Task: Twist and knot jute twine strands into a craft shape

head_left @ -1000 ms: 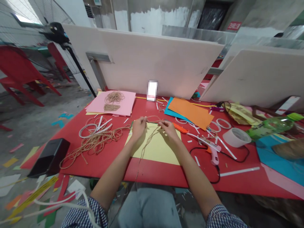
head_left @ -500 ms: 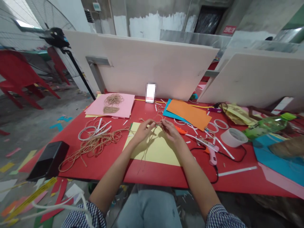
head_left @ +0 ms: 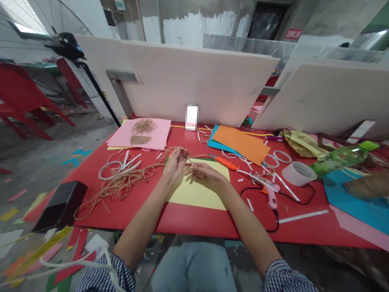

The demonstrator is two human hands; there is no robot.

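Brown twine (head_left: 190,159) runs between my two hands above a yellow sheet (head_left: 199,194). My left hand (head_left: 176,164) is upright with its fingers closed on the twine. Lower and to the right, my right hand (head_left: 205,174) pinches the same twine, fingers curled. Fine detail at the fingertips is too small to tell. An orange cutter knife (head_left: 225,162) lies just right of my hands. To the left, a loose heap of twine (head_left: 127,180) spreads over the red table (head_left: 194,221).
A pink sheet (head_left: 161,132) with coiled twine lies back left. Orange card (head_left: 240,142), a tape roll (head_left: 299,173), a pink glue gun (head_left: 272,198) with its cord and a green bottle (head_left: 343,158) are on the right. A black box (head_left: 60,205) stands at the left edge.
Both hands have shifted left. My left hand has turned more upright, and my right hand has dropped lower. Twine that hung down over the yellow sheet no longer shows there.
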